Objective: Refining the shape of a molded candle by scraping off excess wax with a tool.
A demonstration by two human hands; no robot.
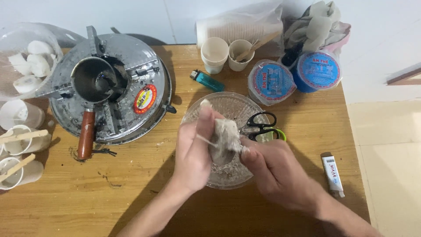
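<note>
My left hand [193,147] grips a greyish, dough-like lump [224,139] over a clear glass bowl [228,107]. My right hand [274,169] pinches the lump's right side, and a thin sticky strand stretches across to my left thumb. Both hands are smeared with the pale paste. Black-handled scissors [259,126] lie on the bowl's right rim, just beyond my right hand. What is in the bottom of the bowl is mostly hidden by my hands.
A round metal stove [109,87] with a small pot and a wooden-handled pan stands at the left. Paper cups [215,53] with sticks, a blue lighter [207,80], two round blue-lidded packs [271,82], a white lighter [332,174] and a bowl of white pieces [26,61] surround it.
</note>
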